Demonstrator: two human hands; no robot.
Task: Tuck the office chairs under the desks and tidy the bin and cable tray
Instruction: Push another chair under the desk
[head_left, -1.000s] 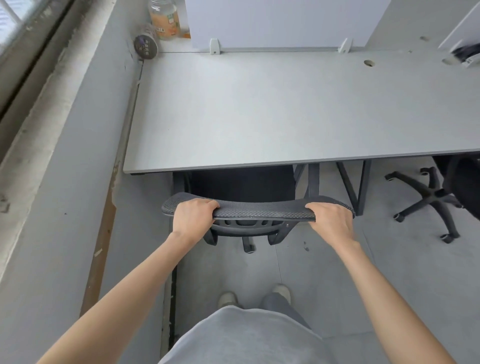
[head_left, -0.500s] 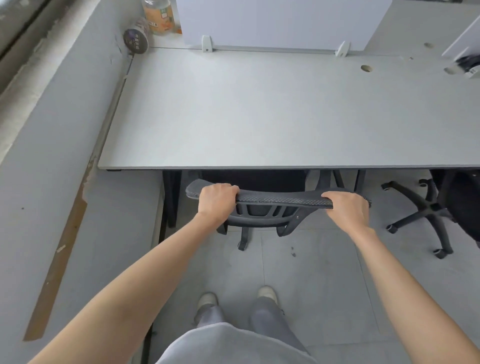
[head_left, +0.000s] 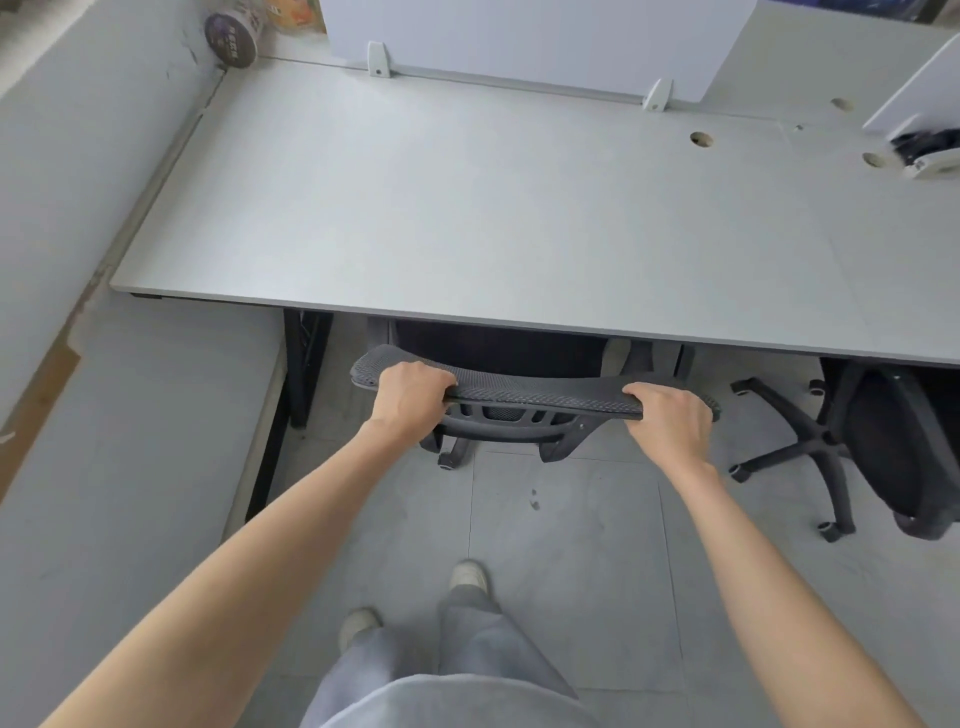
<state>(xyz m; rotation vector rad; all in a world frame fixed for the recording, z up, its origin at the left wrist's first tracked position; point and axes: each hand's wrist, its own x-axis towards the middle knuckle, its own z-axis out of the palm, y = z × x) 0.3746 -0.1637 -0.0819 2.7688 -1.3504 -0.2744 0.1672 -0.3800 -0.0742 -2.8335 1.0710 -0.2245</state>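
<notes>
A black mesh office chair stands in front of me with its seat under the grey desk; only the top of the backrest and part of its frame show below the desk edge. My left hand grips the left end of the backrest's top edge. My right hand grips the right end. A second black office chair stands at the right, its star base and castors out on the floor, its seat partly under the desk.
A grey ledge and wall run along the left of the desk. A white divider panel stands at the desk's back edge, with a dark tape roll in the back left corner. Cable holes sit at the right. My feet stand on grey floor tiles.
The chair has rolled further under the desk with both hands on its backrest. I have stepped forward, and the view has turned slightly to the left.
</notes>
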